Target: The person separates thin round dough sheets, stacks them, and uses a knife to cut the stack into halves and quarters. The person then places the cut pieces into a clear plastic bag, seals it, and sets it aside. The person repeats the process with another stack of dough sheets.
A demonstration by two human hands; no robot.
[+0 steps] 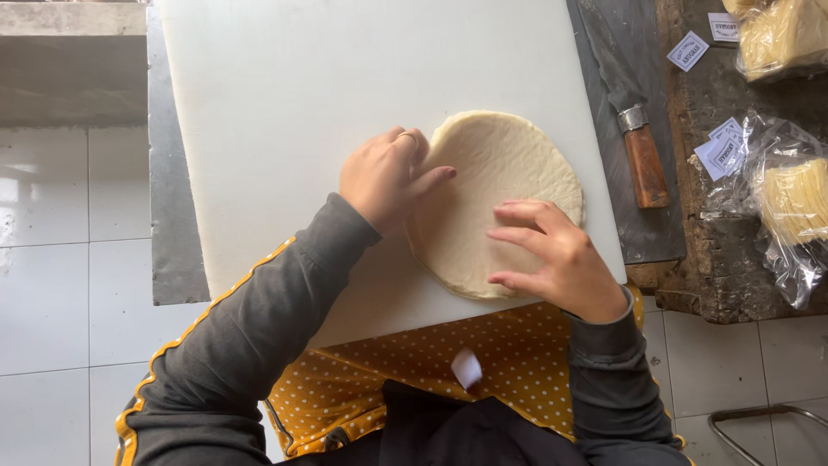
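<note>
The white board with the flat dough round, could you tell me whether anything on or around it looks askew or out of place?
Mostly tidy. The dough round sits off-centre, near the right front corner of the white board, under the left hand and right hand. A few small paper labels lie scattered on the worn bench.

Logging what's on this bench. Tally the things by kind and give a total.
Round, flat, pale dough disc, under the left hand and right hand: 1
White rectangular cutting board: 1
Wooden-handled knife: 1
Clear plastic bags of yellow flatbreads: 2
Small white paper labels: at least 3
Total: at least 8
</note>
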